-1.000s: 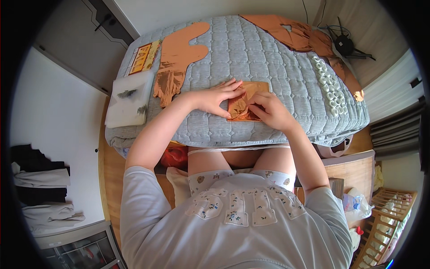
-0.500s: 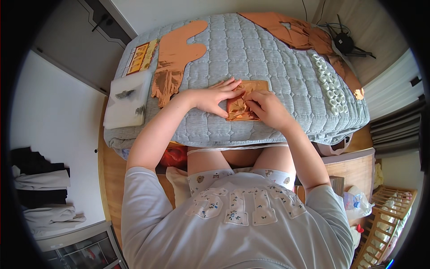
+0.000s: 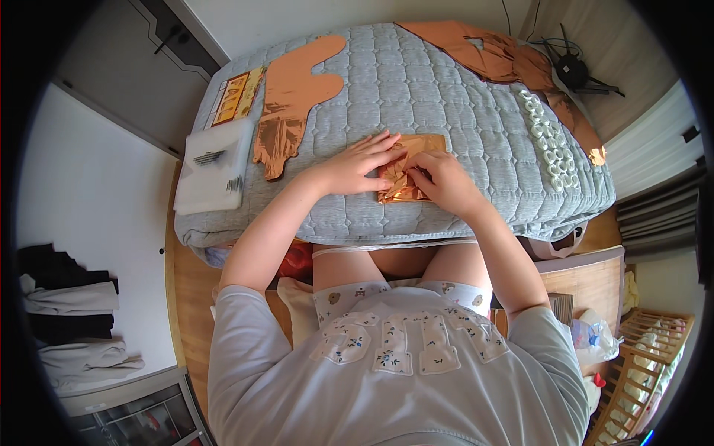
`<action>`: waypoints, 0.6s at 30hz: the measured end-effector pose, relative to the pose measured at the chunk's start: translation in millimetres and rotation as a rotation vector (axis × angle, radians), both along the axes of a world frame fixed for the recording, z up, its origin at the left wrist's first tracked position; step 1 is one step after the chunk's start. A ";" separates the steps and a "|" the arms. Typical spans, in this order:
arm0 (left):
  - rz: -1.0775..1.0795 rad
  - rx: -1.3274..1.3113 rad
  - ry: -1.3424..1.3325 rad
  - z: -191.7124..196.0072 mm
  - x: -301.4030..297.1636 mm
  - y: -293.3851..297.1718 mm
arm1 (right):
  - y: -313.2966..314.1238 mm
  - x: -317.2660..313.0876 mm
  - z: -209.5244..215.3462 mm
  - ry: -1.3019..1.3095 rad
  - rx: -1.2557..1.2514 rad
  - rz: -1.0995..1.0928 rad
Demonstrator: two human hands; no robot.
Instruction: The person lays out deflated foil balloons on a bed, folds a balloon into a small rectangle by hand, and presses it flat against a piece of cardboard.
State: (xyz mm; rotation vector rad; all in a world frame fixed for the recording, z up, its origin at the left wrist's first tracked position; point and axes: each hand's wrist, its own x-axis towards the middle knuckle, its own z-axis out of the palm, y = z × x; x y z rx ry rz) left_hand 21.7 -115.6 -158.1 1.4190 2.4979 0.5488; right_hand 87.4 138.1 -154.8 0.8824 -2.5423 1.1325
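- Left grip (image 3: 353,168): spread out, fingers resting on the left side of a small copper foil piece (image 3: 429,143).
- Right grip (image 3: 445,182): fingers curled against the foil's creased surface.
- Grey quilted bed (image 3: 394,97) under both.
- Leftward: lobed copper sheet (image 3: 290,82), white pad (image 3: 212,178), yellow-orange card (image 3: 236,98).
- Rightward: white rings (image 3: 550,152) clustered near a crumpled copper sheet (image 3: 494,61).
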 end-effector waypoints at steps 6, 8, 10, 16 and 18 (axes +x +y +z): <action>-0.005 0.007 -0.008 2.1 1.8 0.3 | 0.5 0.2 -0.5 -0.008 -0.018 0.012; -0.006 0.001 0.006 5.2 4.0 1.9 | 1.1 0.6 -0.8 -0.027 -0.032 0.013; 0.000 -0.014 0.008 7.0 4.7 2.5 | 1.4 -0.8 -1.2 -0.022 -0.028 0.026; -0.006 -0.027 0.020 7.4 4.8 2.4 | 2.3 1.8 3.4 -0.090 -0.091 0.043; -0.013 -0.027 0.013 5.6 1.6 -0.3 | 2.1 1.2 4.6 -0.067 -0.074 0.044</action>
